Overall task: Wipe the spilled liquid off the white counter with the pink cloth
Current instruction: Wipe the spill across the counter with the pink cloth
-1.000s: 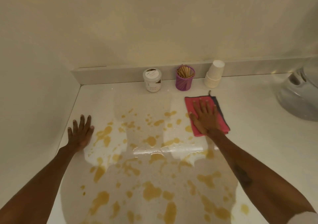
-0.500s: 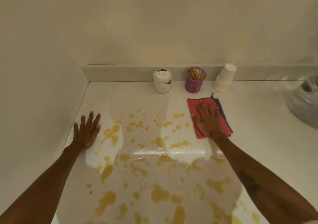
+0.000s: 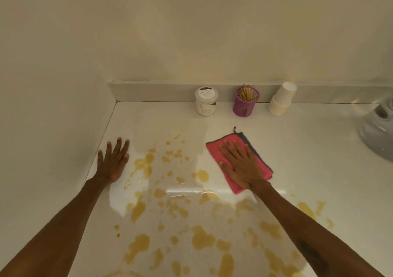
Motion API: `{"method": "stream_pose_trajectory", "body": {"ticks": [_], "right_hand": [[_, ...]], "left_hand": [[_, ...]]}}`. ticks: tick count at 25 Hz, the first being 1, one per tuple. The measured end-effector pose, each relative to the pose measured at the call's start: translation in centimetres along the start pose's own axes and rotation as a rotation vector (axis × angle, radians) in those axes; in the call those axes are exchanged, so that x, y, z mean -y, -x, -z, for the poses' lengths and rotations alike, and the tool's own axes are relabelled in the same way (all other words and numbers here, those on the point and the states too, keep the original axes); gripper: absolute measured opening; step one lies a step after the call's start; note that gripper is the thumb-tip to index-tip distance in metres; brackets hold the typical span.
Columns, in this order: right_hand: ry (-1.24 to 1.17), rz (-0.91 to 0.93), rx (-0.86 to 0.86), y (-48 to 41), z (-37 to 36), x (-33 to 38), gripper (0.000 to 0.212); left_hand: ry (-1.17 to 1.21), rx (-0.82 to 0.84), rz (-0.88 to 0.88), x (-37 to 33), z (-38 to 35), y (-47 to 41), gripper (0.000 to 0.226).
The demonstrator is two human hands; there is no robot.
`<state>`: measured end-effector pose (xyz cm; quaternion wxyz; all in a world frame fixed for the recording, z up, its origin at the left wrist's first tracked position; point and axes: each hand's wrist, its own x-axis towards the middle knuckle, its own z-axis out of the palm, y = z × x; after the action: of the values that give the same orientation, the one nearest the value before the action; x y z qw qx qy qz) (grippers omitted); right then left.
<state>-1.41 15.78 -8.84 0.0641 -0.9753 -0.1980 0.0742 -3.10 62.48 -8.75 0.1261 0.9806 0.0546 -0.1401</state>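
Behind pink cloth (image 3: 214, 151): jar (image 3: 206, 104), purple stick holder (image 3: 245, 104), paper cups (image 3: 281, 99).

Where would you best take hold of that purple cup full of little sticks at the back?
Grip the purple cup around its ribbed side wall, reaching in from the front. It stands upright against the back ledge, its open top is crammed with wooden sticks, and the gaps beside it leave room for fingers.
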Motion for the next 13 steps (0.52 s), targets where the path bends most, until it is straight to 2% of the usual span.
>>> {"method": "stream_pose_trajectory", "body": {"ticks": [3,7,10,13], "right_hand": [[-0.028,-0.103,-0.031,-4.6,0.2,1.9,0.065],[-0.074,-0.11,-0.042,-8.6,-0.1,7.8,0.061],[-0.044,0.046,0.003,-7.5,-0.6,10.5,0.06],[-0.022,0.197,0.031,-4.7,-0.8,9.3,0.058]], "left_hand": [[0.008,-0.005,-0.004,0.0,-0.1,-0.1,0.065],[-0.008,-0.018,-0.007,0.2,-0.5,-0.2,0.056],[-0.001,-0.024,-0.016,0.4,-0.4,-0.3,0.055],[-0.014,-0.043,-0.098,2.2,0.4,0.2,0.068]]}}
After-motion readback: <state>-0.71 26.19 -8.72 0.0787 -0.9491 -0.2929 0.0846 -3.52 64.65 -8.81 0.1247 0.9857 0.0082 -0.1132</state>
